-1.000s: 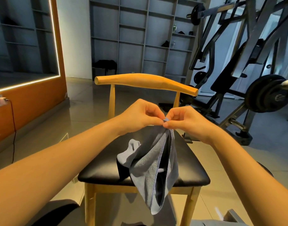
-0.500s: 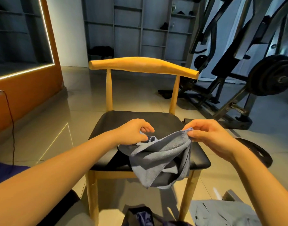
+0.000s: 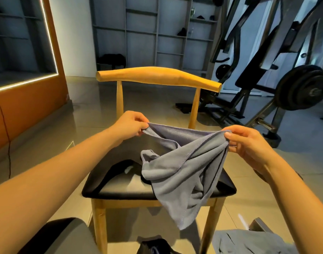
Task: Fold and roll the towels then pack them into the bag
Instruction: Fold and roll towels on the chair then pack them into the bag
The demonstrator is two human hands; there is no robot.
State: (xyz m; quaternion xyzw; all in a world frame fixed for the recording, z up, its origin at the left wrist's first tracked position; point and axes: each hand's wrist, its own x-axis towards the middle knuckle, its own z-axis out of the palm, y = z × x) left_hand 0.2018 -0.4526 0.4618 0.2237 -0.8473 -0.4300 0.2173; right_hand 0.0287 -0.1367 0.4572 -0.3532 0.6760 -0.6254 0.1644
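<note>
A grey-blue towel (image 3: 177, 167) hangs twisted in the air above the chair seat, its lower tip dangling past the seat's front edge. My left hand (image 3: 131, 123) pinches one top corner of it. My right hand (image 3: 248, 142) pinches the opposite top corner, so the upper hem stretches between them. More grey cloth (image 3: 248, 242) lies at the bottom right. A dark bag-like thing (image 3: 155, 246) shows at the bottom edge, mostly cut off.
A wooden chair (image 3: 157, 77) with a black seat (image 3: 120, 184) stands right in front of me. Weight machines and a loaded barbell plate (image 3: 301, 87) fill the right side. Grey shelving lines the back wall, an orange wall with a lit mirror the left. My dark-clad knee (image 3: 62, 235) shows low left.
My hands have moved apart from a joined pinch, spreading the towel's top edge out wide. The towel went from hanging in a narrow bunch to stretched between both hands.
</note>
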